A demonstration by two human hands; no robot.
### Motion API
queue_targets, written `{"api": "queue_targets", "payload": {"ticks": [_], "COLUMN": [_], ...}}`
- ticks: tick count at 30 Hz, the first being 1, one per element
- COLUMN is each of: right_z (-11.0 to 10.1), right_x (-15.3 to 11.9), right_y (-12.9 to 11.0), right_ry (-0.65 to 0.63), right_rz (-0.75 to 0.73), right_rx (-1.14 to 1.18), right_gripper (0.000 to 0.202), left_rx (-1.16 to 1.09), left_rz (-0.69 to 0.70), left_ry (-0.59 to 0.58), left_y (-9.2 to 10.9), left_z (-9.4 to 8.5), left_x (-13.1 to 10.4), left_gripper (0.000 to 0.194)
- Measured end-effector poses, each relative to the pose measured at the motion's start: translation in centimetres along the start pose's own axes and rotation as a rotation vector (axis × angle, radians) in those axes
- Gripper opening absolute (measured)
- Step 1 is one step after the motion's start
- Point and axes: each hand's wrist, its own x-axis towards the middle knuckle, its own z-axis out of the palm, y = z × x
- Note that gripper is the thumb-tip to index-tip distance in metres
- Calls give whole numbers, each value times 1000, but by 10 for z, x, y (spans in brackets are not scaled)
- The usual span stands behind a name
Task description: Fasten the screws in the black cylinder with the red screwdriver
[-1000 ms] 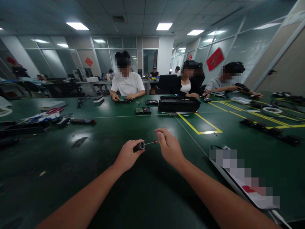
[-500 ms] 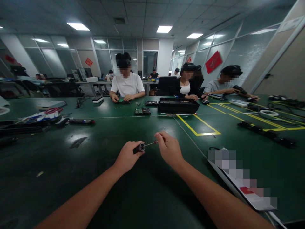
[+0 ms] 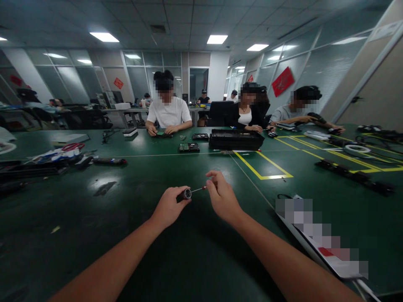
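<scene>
Beyond hands [image 3: 223, 197] and screwdriver [image 3: 198, 190], red signs [image 3: 282, 82] are illegible.

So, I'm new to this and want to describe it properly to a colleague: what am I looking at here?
There is no robot here, just a person's two bare hands, seen by a camera worn on that person's head, looking forward and down. The left hand holds a dark cylinder with its round end showing. The right hand holds a slim tool, its shaft pointing at that end; whether the tip touches is too small to tell. On the green table lie a long black housing, a small part with a green circuit board and yellow tape lines. Across it sits a person in a white T-shirt.
</scene>
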Motion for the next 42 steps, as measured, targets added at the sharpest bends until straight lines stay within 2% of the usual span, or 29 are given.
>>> {"api": "queue_targets", "payload": {"ticks": [4,8,14,19,26,28,31,33,36,42], "right_z": [1,-1,0,-2,8,13,17,17,15,15], "right_x": [0,1,0,2,3,6,13,17,18,10], "right_y": [-1,-1,0,-1,7,12,24,32,35,26], "right_ry": [-22,-33,-24,-73,41,81,183,255,313,239], "right_rz": [-13,37,-1,71,83,153,450,544,469,198], "right_rx": [11,-45,73,-4,290,435,730,771,662,406], "right_gripper": [17,27,21,22,14,20,27,25,22,27], "left_rx": [2,1,27,25,16,28,85,108,97,97], "left_rz": [5,8,10,2,-14,24,99,87,23,20], "left_ry": [3,-6,-8,-7,-15,-12,-7,-21,-56,-17], "left_y": [2,1,-2,-2,2,5,6,3,-4,-7], "left_z": [-1,-1,3,2,-1,-2,-4,-3,-2,1], "left_x": [-1,-1,0,0,-1,0,1,2,4,6], "left_gripper": [34,36,36,36,34,33,32,31,33,32]}}
